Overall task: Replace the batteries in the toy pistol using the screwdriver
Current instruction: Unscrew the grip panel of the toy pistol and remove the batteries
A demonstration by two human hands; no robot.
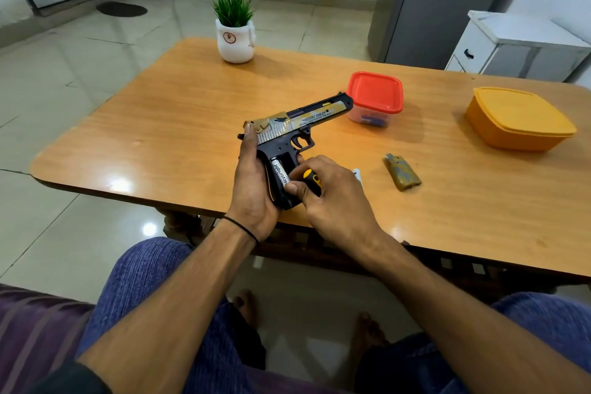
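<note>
The toy pistol point(307, 120) is held just above the near edge of the surface point(160, 125), barrel pointing far and right, its handle open on the upper side. One battery point(280, 173) lies in the open bay. The left grip point(252, 179) wraps round the back of the handle and the slide. The right grip point(332, 192) is curled round the yellow-and-black screwdriver point(311, 181), with its thumb pressing on the battery's near end.

The handle cover point(402, 171) lies loose on the surface to the right, so the step in hand looks like the battery swap itself. Whether this cell is going in or coming out I cannot tell. The next move calls for a steady pistol and a careful push or lever at the cell's end, with the screwdriver kept clear.

A small white object point(358, 174), possibly another cell, shows just beyond the right grip.
</note>
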